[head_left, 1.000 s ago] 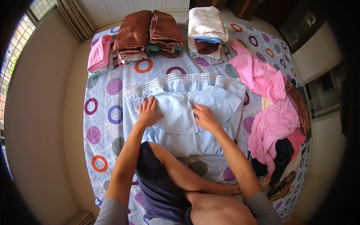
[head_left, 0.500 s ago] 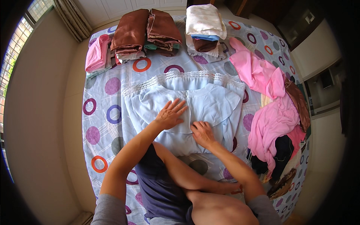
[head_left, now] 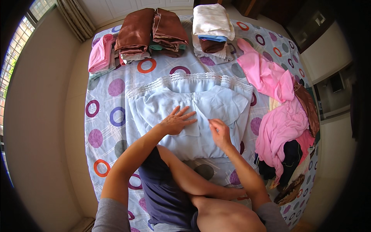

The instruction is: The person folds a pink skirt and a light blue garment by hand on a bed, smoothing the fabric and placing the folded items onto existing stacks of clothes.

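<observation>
A pale blue garment (head_left: pixel 170 145) with a white lace edge (head_left: pixel 206 77) lies spread in front of me, its collar layer on top. My left hand (head_left: pixel 177 121) rests flat on the left half of that layer, fingers spread. Pinched in my right hand (head_left: pixel 219 133) is the edge of the right collar flap (head_left: pixel 228 102). That flap is lifted and turned back a little at the middle opening. The fingertips of my right hand hide the very corner of the cloth.
Folded brown cloths (head_left: pixel 133 33) and a folded pink stack (head_left: pixel 101 56) stand at the far left. A white-topped pile of folded clothes (head_left: pixel 211 23) sits at the far middle. Loose pink clothes (head_left: pixel 280 123) lie heaped on the right, over the patterned bedsheet (head_left: pixel 102 150).
My right hand has moved slightly right and up, lifting the collar flap's edge away from the middle. My left hand has shifted slightly and still presses on the cloth.
</observation>
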### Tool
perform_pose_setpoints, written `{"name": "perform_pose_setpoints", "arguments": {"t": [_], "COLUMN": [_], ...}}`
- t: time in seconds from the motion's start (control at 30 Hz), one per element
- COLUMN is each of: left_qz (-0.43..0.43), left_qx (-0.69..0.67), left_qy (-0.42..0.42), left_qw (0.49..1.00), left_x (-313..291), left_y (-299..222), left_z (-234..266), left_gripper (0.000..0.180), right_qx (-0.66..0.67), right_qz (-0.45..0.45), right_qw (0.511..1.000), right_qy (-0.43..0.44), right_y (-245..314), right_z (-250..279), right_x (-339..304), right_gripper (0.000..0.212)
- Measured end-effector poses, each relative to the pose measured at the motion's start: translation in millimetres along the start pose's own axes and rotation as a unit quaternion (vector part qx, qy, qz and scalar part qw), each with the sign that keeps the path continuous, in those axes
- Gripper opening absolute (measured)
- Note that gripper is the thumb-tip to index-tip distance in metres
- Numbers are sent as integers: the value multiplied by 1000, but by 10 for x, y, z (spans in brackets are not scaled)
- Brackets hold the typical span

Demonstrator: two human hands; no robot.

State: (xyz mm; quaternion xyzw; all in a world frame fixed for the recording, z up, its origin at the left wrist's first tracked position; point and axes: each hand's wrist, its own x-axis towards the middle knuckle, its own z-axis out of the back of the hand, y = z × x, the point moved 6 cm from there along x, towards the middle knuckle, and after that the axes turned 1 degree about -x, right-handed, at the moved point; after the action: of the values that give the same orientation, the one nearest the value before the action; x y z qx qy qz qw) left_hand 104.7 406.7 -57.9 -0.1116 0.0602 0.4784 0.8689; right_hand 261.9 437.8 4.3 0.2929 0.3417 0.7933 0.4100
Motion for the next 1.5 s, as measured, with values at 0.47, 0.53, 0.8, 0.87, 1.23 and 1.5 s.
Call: {"name": "perform_pose_setpoints", "arguments": {"t": [0.47,0.53,0.8,0.87,1.23,1.5], "left_qz": [178,201,235,198,398,347], "left_qx": [-82,-51,-107,-152,-46,-266], "left_qy": [-348,-301,-156,-245,-227,-232], "left_qw": [917,931,953,937,888,869], "left_x": [-310,-334,-689,-912,-1026,-1150], "left_y": [716,725,719,737,1620,1496], "left_z": [46,-64,-200,-179,-26,92], "left_gripper": [69,70,62,49,30,31], "right_qx": [-232,-285,-247,-197,-49,-58], "right_qz": [106,34,147,181,136,-119], "right_qw": [963,944,912,914,979,978], "right_qy": [90,165,293,305,143,158], "right_y": [115,-113,-4,161,469,288], "right_z": [-640,-883,-671,-523,-1127,-1479], "right_x": [575,557,-270,-303,1343,1575], "right_gripper": [42,61,48,31,21,34]}}
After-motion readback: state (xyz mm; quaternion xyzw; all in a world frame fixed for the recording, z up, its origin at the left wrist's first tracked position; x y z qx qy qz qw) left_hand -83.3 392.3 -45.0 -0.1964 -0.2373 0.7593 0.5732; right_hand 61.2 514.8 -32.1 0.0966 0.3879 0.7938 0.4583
